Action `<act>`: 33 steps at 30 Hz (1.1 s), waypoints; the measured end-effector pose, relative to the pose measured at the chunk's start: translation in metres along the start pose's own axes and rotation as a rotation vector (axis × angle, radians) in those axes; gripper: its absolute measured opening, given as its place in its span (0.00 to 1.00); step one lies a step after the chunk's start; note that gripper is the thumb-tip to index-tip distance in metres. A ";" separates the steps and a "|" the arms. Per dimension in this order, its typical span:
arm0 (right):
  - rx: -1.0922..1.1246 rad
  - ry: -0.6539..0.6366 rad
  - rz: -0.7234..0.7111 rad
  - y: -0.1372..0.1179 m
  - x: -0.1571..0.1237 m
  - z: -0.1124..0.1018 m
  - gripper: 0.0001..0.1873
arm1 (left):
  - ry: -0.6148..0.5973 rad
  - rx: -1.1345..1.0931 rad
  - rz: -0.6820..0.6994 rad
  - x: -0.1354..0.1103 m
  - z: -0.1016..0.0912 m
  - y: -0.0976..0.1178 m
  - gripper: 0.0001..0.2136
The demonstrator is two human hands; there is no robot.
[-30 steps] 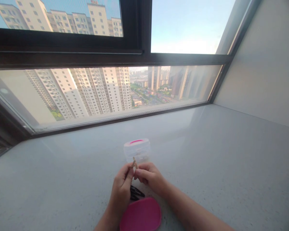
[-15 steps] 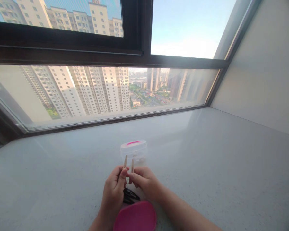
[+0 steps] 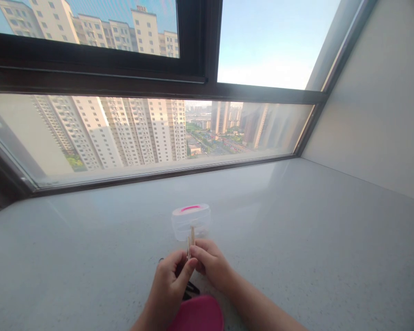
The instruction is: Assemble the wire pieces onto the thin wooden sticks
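Note:
My left hand (image 3: 170,280) is closed on a slim beige hair clip (image 3: 188,242), pinched between thumb and fingers with its tip up. Close beside it, my right hand (image 3: 210,262) grips another beige hair clip (image 3: 193,234), also upright. The two clips stand side by side, almost touching, and their lower ends are hidden by my fingers. Below my hands lie black hair clips (image 3: 192,289), partly covered by my left hand. A pink rounded object (image 3: 200,313) sits nearest to me, cut off by the lower edge of the view.
Just beyond my hands stands a clear plastic box (image 3: 181,225) with a pink handle (image 3: 191,208) on its lid and small items inside. All this rests on a pale speckled sill (image 3: 296,239). A dark-framed window (image 3: 152,92) runs behind it, and a white wall (image 3: 382,115) rises at right.
My left hand has shifted right, bringing its clip close against the one in my right hand. The left hand now covers more of the black hair clips.

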State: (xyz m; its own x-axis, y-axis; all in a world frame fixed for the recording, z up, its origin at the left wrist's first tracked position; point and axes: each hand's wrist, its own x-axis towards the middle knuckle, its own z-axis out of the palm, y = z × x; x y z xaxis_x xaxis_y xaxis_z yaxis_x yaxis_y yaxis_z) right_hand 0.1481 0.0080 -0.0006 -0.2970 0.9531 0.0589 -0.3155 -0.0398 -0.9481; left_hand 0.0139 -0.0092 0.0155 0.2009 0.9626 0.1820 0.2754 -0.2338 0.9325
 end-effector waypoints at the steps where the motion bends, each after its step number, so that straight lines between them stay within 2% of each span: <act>1: 0.013 -0.001 -0.001 0.001 0.000 0.000 0.16 | -0.008 0.012 -0.002 -0.001 0.001 0.000 0.16; 7: 0.051 0.004 -0.005 0.001 0.000 0.000 0.17 | -0.075 -0.010 -0.005 -0.002 0.001 -0.002 0.15; 9: 0.031 -0.003 0.002 0.001 0.000 0.000 0.18 | -0.055 -0.047 -0.028 0.000 0.000 -0.001 0.16; 13: -0.043 -0.029 0.022 0.002 0.001 0.000 0.22 | 0.088 -0.136 -0.082 0.004 -0.001 -0.002 0.19; 15: -0.072 -0.052 0.019 0.003 0.002 -0.001 0.23 | 0.123 -0.160 -0.094 0.005 -0.001 -0.004 0.19; 22: -0.151 -0.076 -0.015 0.005 0.002 -0.002 0.23 | 0.131 -0.242 -0.115 0.004 0.004 -0.012 0.19; 33: -0.183 -0.082 -0.004 0.000 0.000 0.001 0.26 | 0.114 -0.218 -0.151 0.009 0.004 -0.014 0.18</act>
State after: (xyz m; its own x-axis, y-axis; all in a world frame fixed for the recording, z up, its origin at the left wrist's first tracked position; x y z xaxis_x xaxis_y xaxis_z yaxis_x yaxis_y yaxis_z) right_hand 0.1473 0.0076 -0.0007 -0.3708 0.9252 0.0808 -0.1498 0.0263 -0.9884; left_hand 0.0154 0.0026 0.0034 0.0624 0.9963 0.0587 0.0829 -0.0638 0.9945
